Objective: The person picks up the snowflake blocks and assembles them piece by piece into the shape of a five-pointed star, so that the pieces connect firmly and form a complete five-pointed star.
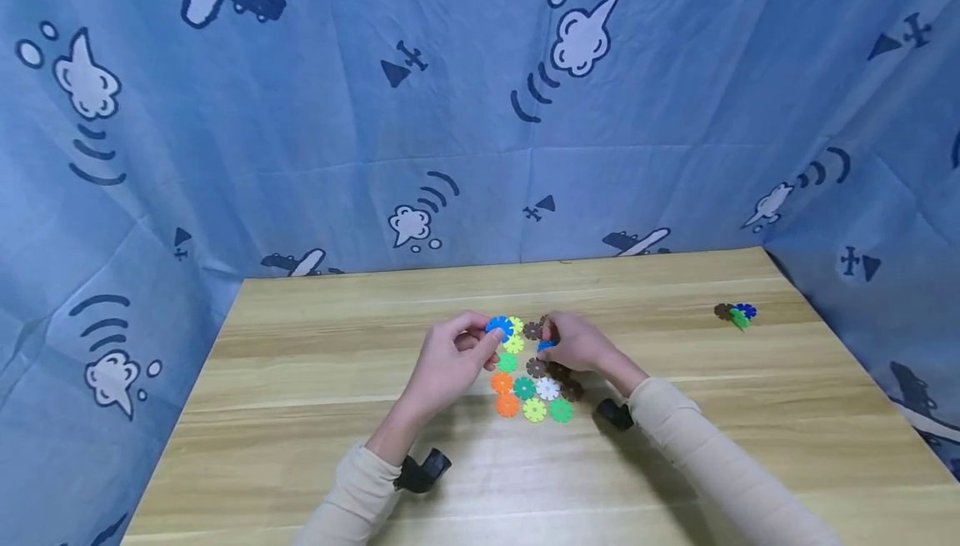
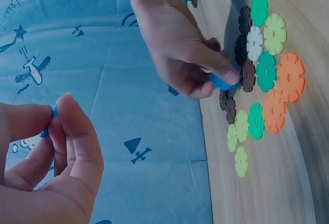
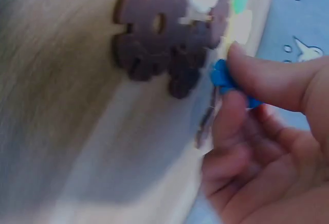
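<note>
Near the middle of the wooden tabletop (image 1: pixel 300 379), both hands are at work over a loose arrangement of notched plastic discs. On the backdrop cloth (image 1: pixel 465 104) the print is pictorial: aeroplanes, cloud puffs and curved dashes, in navy and white on blue.

The left hand (image 1: pixel 453 354) reaches up from the lower left and pinches a blue disc (image 1: pixel 498 328) between thumb and forefinger; the left wrist view shows the other fingers bent in below the grip. From the head, this disc overlaps the edge of the upper yellow disc (image 1: pixel 516 324).

The right hand (image 1: pixel 581 342) comes in from the right with its forearm slanting inward. Its thumb and forefinger pinch a second blue piece (image 1: pixel 546 347), partly covered by the fingers, the remaining fingers curling toward the palm. That piece is close beside the brown discs (image 1: pixel 536 368); whether it touches them cannot be told.

Below the left hand's disc are a lower yellow disc (image 1: pixel 513 345) and a light green disc (image 1: pixel 507 363), then two orange discs (image 1: pixel 507 405). To the right of these are a teal disc (image 1: pixel 524 388) and a white disc (image 1: pixel 548 388), with a yellow-green disc (image 1: pixel 534 410) and a bright green disc (image 1: pixel 561 410) along the near edge.

Well apart, toward the tabletop's right side, lies a small cluster (image 1: pixel 739 318) of brown, blue and green discs. Cream sleeves (image 1: pixel 720 454) cover both forearms, and a black camera (image 1: pixel 423 471) sits under the left wrist.
</note>
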The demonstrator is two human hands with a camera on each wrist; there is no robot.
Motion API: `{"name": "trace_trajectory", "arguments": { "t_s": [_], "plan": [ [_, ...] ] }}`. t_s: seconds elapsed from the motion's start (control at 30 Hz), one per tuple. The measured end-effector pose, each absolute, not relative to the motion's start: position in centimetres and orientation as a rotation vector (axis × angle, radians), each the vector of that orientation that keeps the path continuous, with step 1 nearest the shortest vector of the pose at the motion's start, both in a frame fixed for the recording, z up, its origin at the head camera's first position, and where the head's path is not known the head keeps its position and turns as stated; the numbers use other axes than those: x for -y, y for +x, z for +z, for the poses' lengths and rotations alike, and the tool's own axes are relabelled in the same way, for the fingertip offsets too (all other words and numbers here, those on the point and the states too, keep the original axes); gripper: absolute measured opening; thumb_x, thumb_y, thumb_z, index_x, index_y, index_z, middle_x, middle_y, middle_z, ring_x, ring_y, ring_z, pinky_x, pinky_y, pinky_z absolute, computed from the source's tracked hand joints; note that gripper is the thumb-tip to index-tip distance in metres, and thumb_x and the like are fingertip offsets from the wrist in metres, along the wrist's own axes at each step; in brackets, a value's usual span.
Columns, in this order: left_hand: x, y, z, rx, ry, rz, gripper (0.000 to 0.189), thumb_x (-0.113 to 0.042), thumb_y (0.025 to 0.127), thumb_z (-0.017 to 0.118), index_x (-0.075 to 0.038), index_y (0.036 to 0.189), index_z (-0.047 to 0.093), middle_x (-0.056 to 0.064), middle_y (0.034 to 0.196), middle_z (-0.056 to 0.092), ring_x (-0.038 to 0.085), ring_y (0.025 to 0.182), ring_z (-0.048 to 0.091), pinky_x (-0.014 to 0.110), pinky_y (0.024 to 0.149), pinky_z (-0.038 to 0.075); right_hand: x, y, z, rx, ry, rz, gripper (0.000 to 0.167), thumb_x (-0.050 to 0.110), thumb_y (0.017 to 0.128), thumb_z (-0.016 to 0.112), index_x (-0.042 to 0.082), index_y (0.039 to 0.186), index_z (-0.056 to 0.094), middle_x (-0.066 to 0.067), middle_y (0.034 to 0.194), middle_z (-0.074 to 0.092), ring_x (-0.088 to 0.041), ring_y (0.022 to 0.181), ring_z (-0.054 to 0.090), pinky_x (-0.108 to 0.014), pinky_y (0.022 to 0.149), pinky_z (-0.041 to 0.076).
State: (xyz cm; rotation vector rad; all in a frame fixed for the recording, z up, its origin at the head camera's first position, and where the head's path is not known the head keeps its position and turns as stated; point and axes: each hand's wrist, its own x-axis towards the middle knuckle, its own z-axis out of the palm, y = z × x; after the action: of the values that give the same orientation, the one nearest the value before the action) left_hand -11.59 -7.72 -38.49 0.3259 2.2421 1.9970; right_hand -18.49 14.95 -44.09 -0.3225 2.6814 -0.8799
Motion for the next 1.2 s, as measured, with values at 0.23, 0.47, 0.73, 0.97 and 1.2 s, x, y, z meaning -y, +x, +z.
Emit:
{"name": "trace_trajectory", "arguments": {
  "t_s": [0.23, 0.47, 0.73, 0.97, 1.2],
  "plan": [
    [7.6, -11.3, -38.3, -2.237, 0.311, 2.017, 0.015, -0.008, 0.098, 0.066, 0.004, 0.106, 0.069, 0.017, 0.087, 0.064, 0.015, 0.07, 0.063, 0.022, 0.066, 0.059, -14.9, -16.7, -40.5, -2.759, -0.746, -1.555, 0.016, -0.007, 0.092, 0.068, 0.005, 0.1, 0.074, -0.011, 0.102, 0.075, -0.027, 0.093, 0.073, -0.029, 0.083, 0.062],
    [7.6, -11.1, -38.2, -2.31, 0.347, 1.984, 0.014, -0.01, 0.098, 0.066, 0.002, 0.104, 0.07, 0.016, 0.087, 0.065, 0.018, 0.074, 0.064, 0.02, 0.066, 0.056, -14.6, -15.1, -37.8, -2.649, -1.236, -1.779, 0.029, -0.021, 0.083, 0.069, 0.003, 0.098, 0.075, -0.016, 0.104, 0.076, -0.008, 0.099, 0.072, -0.022, 0.084, 0.061],
    [7.3, -11.0, -38.3, -2.473, 0.459, 1.841, 0.012, -0.013, 0.098, 0.066, -0.004, 0.101, 0.073, 0.007, 0.084, 0.065, 0.018, 0.073, 0.059, 0.02, 0.064, 0.053, -14.6, -15.1, -37.5, -2.626, -1.429, -1.66, 0.027, -0.017, 0.083, 0.072, 0.006, 0.097, 0.075, -0.01, 0.1, 0.077, -0.015, 0.086, 0.074, -0.023, 0.074, 0.062],
    [7.3, -10.8, -38.1, -2.491, 0.481, 1.788, 0.006, -0.01, 0.097, 0.067, -0.007, 0.097, 0.072, 0.002, 0.079, 0.062, 0.014, 0.069, 0.057, 0.021, 0.063, 0.051, -14.8, -15.1, -37.3, -2.647, -1.489, -1.53, 0.031, -0.016, 0.081, 0.074, 0.009, 0.099, 0.077, -0.007, 0.1, 0.077, -0.018, 0.089, 0.074, -0.018, 0.077, 0.06],
    [7.0, -10.5, -37.8, -2.509, 0.456, 1.782, 0.007, -0.006, 0.094, 0.069, -0.003, 0.088, 0.07, 0.007, 0.072, 0.06, 0.012, 0.064, 0.053, 0.02, 0.058, 0.046, -14.8, -15.2, -37.0, -2.665, -1.681, -1.486, 0.033, -0.02, 0.074, 0.077, 0.007, 0.094, 0.078, -0.006, 0.095, 0.076, -0.02, 0.084, 0.073, -0.016, 0.075, 0.059]
  ]
}}
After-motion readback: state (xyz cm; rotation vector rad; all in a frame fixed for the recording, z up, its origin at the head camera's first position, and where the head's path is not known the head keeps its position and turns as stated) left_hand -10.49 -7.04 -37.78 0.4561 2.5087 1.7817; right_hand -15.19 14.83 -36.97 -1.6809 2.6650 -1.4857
